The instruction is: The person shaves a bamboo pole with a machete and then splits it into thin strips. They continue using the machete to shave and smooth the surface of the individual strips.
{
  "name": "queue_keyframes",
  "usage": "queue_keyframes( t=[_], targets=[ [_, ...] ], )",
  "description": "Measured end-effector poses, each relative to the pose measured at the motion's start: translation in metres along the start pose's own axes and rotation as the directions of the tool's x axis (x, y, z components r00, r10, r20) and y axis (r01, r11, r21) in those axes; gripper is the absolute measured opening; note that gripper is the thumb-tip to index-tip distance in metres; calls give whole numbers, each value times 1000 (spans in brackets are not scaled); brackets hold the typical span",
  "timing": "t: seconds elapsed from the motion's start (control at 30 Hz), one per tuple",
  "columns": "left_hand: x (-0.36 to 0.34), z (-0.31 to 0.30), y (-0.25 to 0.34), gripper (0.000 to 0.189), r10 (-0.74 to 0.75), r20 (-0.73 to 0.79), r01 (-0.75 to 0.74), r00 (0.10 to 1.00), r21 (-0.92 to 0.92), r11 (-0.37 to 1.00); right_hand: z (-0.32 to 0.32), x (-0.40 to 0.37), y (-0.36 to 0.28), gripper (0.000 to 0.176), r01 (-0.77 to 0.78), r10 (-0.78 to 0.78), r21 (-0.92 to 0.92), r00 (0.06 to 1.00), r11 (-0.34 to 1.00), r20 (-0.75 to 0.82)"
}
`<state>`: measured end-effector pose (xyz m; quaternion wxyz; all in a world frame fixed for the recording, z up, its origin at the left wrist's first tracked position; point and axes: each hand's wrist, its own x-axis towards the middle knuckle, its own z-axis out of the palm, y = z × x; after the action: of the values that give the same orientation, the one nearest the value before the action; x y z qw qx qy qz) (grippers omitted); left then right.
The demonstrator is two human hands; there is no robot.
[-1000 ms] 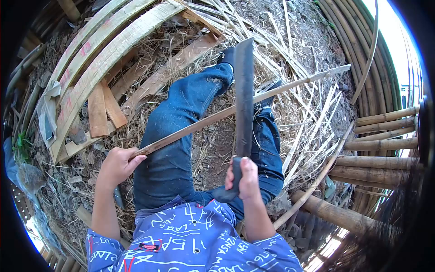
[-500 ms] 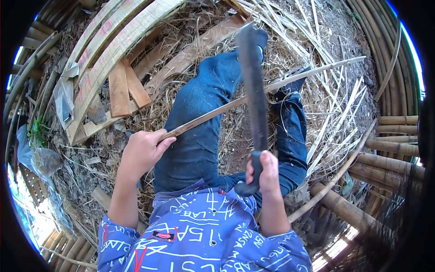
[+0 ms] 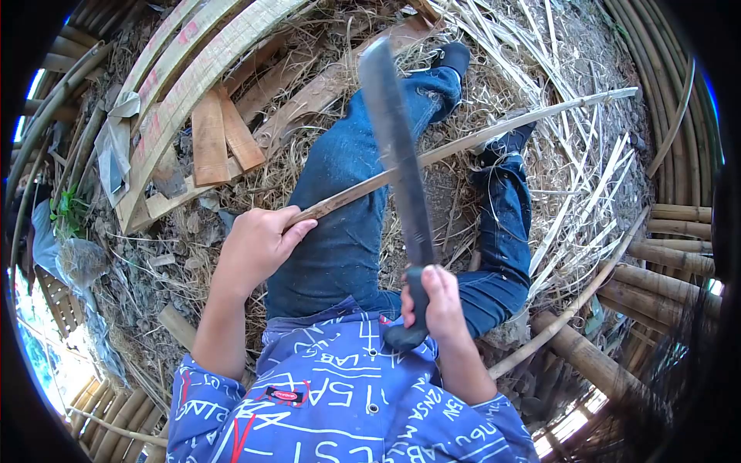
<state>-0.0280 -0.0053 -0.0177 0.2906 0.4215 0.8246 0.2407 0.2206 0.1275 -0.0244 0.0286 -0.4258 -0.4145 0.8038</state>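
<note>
Now two hands: left hand (image 3: 258,245) grips one bamboo strip (image 3: 471,139), right hand (image 3: 438,307) one machete (image 3: 395,147).

Noted: the machete (image 3: 397,154) has been re-angled. A second ago its blade stood near upright; the tip now leans toward the person's left. The point where the blade crosses the bamboo strip (image 3: 478,135) has shifted along the strip, closer to the left hand (image 3: 255,247). The right hand (image 3: 436,305) has turned with the tilt. The view has drifted slightly, so the left hand sits higher in frame
</note>
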Motion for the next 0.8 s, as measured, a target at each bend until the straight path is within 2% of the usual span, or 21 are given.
queue_keyframes(
  t=[0.03, 0.1, 0.17, 0.27, 0.37, 0.4, 0.43, 0.5, 0.57, 0.63, 0.7, 0.77, 0.8],
  targets=[
    [-1, 1, -1, 28, 6, -5, -6, 1000, 11, 1000, -3, 0, 4, 40, -4, 3, 24, 999, 1000, 36],
    [-1, 3, 2, 28, 6, -9, -5, 1000, 15, 1000, -12, 3, -1, 42, 66, -65, 17, 998, 998, -17],
    [0, 4, 4, 28, 4, -21, -3, 1000, 27, 1000, -7, 9, 1, 43, 86, -72, 222, 995, 971, -70],
    [3, 2, 7, 28, -29, 13, 29, 999, -18, 999, 13, 2, 6, 42, -6, 2, 97, 999, 995, 40],
    [1, 2, 6, 29, -24, 14, 24, 1000, -2, 1000, 3, 0, 2, 42, -4, 3, 31, 1000, 1000, 17],
    [0, 4, 5, 29, -37, 18, 37, 999, 0, 999, -4, 3, 4, 43, 17, -16, 55, 1000, 998, -9],
    [2, 6, 4, 29, -26, 13, 26, 1000, -6, 1000, -4, 7, 4, 44, 23, -25, 161, 1000, 987, 7],
    [1, 5, 3, 29, -15, 1, 15, 1000, -12, 1000, 9, 3, 4, 43, -31, 28, 162, 999, 986, 20],
    [2, 4, 4, 29, -55, 33, 56, 998, -24, 998, 13, -1, 9, 42, -91, 86, 37, 989, 995, 123],
    [3, 6, 3, 29, -45, 33, 46, 998, -36, 998, 4, 0, 9, 42, -45, 45, -3, 992, 999, 117],
    [0, 7, -1, 28, -52, 35, 53, 998, -41, 998, -2, 4, 8, 41, -30, 16, 197, 997, 980, 69],
    [1, 8, -1, 28, -18, 24, 20, 1000, -68, 998, 6, 0, 10, 43, -14, 2, 203, 998, 979, 61],
    [1, 6, 0, 28, -12, 22, 13, 1000, -66, 998, 11, -3, 13, 43, -53, 41, 142, 995, 988, 87]
  ],
)
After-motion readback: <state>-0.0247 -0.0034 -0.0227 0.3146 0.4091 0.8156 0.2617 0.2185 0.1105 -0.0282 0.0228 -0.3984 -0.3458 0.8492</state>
